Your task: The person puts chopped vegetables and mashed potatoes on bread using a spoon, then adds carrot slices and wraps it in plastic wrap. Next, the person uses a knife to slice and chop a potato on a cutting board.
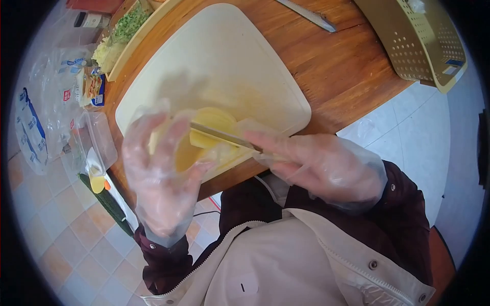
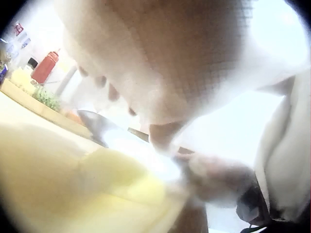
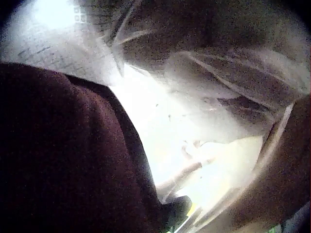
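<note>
Both hands wear clear plastic gloves. My right hand [image 1: 332, 171] grips a kitchen knife [image 1: 224, 136] by its handle, the blade pointing left across pale yellow potato slices [image 1: 213, 120]. These lie at the near part of a white cutting board [image 1: 214, 46]. Over the board's near left corner is my left hand [image 1: 163, 158], fingers spread and loosely bent beside the slices and the blade's tip. In the left wrist view its fingertips hang above the shiny knife blade [image 2: 141, 153], with the yellow potato [image 2: 116, 170] in front. The right wrist view is mostly sleeve and glare.
A grater [image 1: 311, 16] lies beyond the board, near a perforated basket [image 1: 408, 46] at the right. Leftward are a tray of chopped greens [image 1: 131, 23], plastic packaging [image 1: 56, 92], a clear container [image 1: 99, 137] and a cucumber [image 1: 106, 203]. A red bottle [image 2: 45, 67] stands farther back.
</note>
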A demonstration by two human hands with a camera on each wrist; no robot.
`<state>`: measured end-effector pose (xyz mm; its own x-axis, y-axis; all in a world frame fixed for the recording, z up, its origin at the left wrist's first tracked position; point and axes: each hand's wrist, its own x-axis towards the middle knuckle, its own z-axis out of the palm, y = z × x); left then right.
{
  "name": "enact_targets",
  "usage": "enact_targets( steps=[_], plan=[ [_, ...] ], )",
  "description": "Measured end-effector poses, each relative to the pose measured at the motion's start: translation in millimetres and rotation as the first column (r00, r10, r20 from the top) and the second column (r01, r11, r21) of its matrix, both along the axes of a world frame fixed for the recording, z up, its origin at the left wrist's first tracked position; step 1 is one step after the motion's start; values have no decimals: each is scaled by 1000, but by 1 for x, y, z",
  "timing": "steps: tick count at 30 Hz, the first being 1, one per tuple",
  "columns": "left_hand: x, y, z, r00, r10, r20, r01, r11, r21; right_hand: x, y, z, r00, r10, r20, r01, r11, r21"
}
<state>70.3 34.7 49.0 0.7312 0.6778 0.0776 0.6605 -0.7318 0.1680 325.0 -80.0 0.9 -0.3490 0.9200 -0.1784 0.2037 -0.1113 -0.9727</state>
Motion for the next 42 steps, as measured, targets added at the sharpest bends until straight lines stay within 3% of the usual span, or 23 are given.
enact_targets(
  steps=[2, 3, 5, 7, 9, 11, 13, 14, 15, 17, 18, 19, 21, 22, 23, 25, 29, 33, 36, 42],
  plan=[
    [-21, -4, -3, 984, -43, 172, 21, 992, 125, 9, 6, 18, 987, -2, -160, -51, 943, -329],
    [-32, -7, -5, 984, -36, 173, 15, 992, 122, 8, 5, 17, 987, 3, -159, -57, 941, -332],
    [-50, -13, -9, 978, -184, 102, 179, 982, 56, 1, 0, 13, 997, -26, -73, 14, 988, -154],
    [-49, -27, -22, 989, -127, 77, 125, 992, 35, -7, -2, 8, 999, -34, -27, 34, 999, -15],
    [-52, -39, -38, 933, 232, 275, -154, 948, -278, -17, -2, 5, 1000, -20, -5, 21, 998, 61],
    [-51, -38, -42, 930, 217, 296, -142, 956, -255, -25, -4, 4, 999, -19, 50, 10, 987, 158],
    [-56, -36, -50, 902, 319, 290, -222, 921, -321, -32, -7, 6, 986, -25, 167, -12, 975, 220],
    [-57, -42, -66, 745, 452, 490, -238, 867, -437, -34, -8, 5, 975, -24, 221, -29, 973, 230],
    [-56, -41, -67, 731, 469, 496, -245, 859, -450, -37, -9, 5, 962, -22, 274, -46, 970, 239],
    [-52, -37, -63, 765, 468, 443, -276, 859, -431, -40, -10, -3, 982, -73, 173, 11, 942, 336],
    [-49, -37, -68, 722, 468, 510, -263, 867, -423, -42, -12, -5, 986, -81, 144, 24, 932, 363],
    [-48, -35, -71, 703, 488, 517, -273, 857, -437, -43, -17, -3, 959, -83, 270, -16, 937, 348],
    [-45, -29, -72, 501, 724, 474, -279, 654, -704, -44, -17, 0, 911, -60, 407, -83, 943, 324],
    [-45, -23, -70, 639, 607, 472, -318, 767, -557, -44, -16, 1, 907, -16, 420, -79, 975, 209],
    [-43, -21, -71, 619, 624, 477, -326, 757, -567, -44, -15, 3, 903, 15, 430, -86, 985, 147],
    [-39, -19, -71, 704, 509, 495, -295, 844, -448, -44, -14, 8, 883, 50, 467, -90, 994, 65],
    [-35, -19, -66, 661, 617, 428, -280, 731, -622, -44, -12, 12, 833, 61, 549, -137, 986, 98],
    [-37, -17, -71, 710, 547, 444, -311, 808, -500, -46, -10, 14, 891, 47, 451, -117, 985, 127],
    [-38, -17, -71, 742, 521, 422, -334, 833, -442, -52, -11, 12, 801, -28, 598, -166, 949, 267],
    [-39, -19, -71, 766, 510, 392, -366, 846, -388, -50, -8, 22, 809, 44, 586, -177, 969, 172]
  ],
)
